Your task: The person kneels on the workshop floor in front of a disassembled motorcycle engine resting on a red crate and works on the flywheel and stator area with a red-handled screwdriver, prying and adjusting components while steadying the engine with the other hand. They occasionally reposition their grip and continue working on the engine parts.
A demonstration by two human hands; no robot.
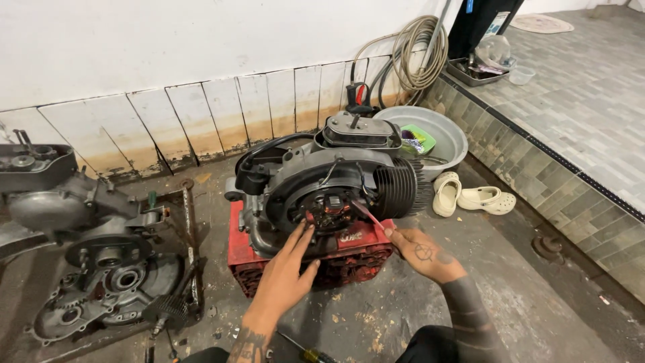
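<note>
**Both hands at the stator of a scooter engine on a red crate**

The left hand has its fingers spread open, the tips resting on the lower edge of the round stator plate with its copper coils. The right hand is closed in a pinch on a red-handled screwdriver, whose shaft slants up and left into the coils.

The stator sits in the open side of a grey scooter engine, its finned cylinder pointing right. The engine rests on a red plastic crate on the concrete floor.

To the left lies a second, dismantled engine case. Behind the engine stands a grey basin, with a coiled hose on the wall above it. A pair of cream clogs lies to the right, near the tiled step.
</note>
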